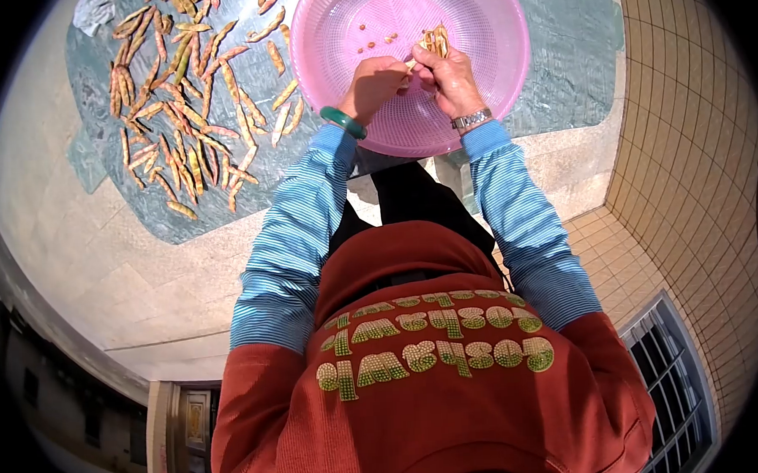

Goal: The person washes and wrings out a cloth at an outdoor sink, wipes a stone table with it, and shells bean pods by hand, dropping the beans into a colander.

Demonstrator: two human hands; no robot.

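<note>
Over the pink plastic basin [336, 18], both my hands work close together. My right hand [450, 79] is closed around some dry, split bean pods [436, 39] that stick up past the fingers. My left hand [376, 86], with a green bangle at the wrist, is closed beside it, its fingertips on a pale bean pod [411, 63] that spans the gap between the hands. Several small brown beans [371, 44] lie on the basin's floor. The left fingers partly hide what they pinch.
Many speckled red and yellow bean pods [189, 118] are spread over the grey-green sheet [255, 210] to the left of the basin. A crumpled clear plastic bag [94, 12] lies at the far left. A tiled wall [686, 96] rises on the right.
</note>
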